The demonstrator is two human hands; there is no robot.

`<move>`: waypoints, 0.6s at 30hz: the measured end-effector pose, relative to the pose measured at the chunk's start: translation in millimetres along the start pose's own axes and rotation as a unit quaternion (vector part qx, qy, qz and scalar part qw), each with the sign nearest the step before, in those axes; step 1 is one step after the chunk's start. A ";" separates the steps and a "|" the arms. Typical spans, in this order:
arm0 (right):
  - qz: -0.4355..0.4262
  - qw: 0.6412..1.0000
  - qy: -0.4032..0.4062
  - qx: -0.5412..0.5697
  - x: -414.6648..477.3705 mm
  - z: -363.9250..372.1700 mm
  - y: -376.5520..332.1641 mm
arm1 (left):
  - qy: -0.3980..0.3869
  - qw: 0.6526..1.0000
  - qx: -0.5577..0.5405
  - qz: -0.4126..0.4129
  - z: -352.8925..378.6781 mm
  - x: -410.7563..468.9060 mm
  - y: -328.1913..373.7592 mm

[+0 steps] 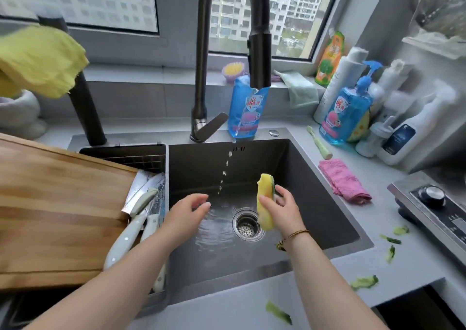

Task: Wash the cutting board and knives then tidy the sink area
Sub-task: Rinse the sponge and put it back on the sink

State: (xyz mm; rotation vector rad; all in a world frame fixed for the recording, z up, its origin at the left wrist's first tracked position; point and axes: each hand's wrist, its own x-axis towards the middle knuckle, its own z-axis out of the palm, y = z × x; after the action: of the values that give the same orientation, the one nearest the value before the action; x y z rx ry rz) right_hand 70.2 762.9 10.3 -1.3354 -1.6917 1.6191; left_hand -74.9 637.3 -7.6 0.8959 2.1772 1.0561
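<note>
At the far left, a yellow cloth (pixel 37 59) hangs over a dark post, with a pale rounded object below it on the counter. Nearer on that side, the wooden cutting board (pixel 58 211) lies tilted, its right edge resting over a metal drain basket (pixel 161 153) set in the left part of the sink (pixel 315 191). Knives (pixel 141 203) lie in that basket just right of the board, blades pointing far and pale handles pointing near, one handle running down beside the left forearm. Over the sink floor, the left hand (pixel 186 215) hovers with fingers loosely spread and curled, holding nothing, under a broken line of drops falling from the dark faucet (pixel 259 59). Thin water ripples across the sink bottom around the round drain strainer (pixel 248 225). Just right of the drain, the right hand (pixel 282 208) grips a yellow sponge (pixel 266 201) with a green backing, held upright between thumb and fingers; a thin bracelet sits on that wrist. Behind the faucet a blue soap refill pouch (pixel 243 110) leans against the back ledge. To the right, a pink cloth (pixel 344 180) lies folded on the grey counter (pixel 390 241), a green brush (pixel 319 141) beyond it, and a blue pump bottle (pixel 348 112) among white bottles. Green vegetable scraps (pixel 364 282) are scattered along the near right counter, next to a stove knob (pixel 432 194).
</note>
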 end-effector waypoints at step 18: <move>0.002 0.985 -0.132 0.110 117.8 49.3 -47.0 | -0.007 0.954 -0.294 -0.053 -8.3 127.2 46.0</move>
State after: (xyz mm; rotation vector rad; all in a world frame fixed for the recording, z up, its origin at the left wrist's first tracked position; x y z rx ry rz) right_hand -38.0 845.4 8.6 -1.0558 -1.5942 1.9923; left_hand -145.3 751.6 10.9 0.5014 1.7141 1.5167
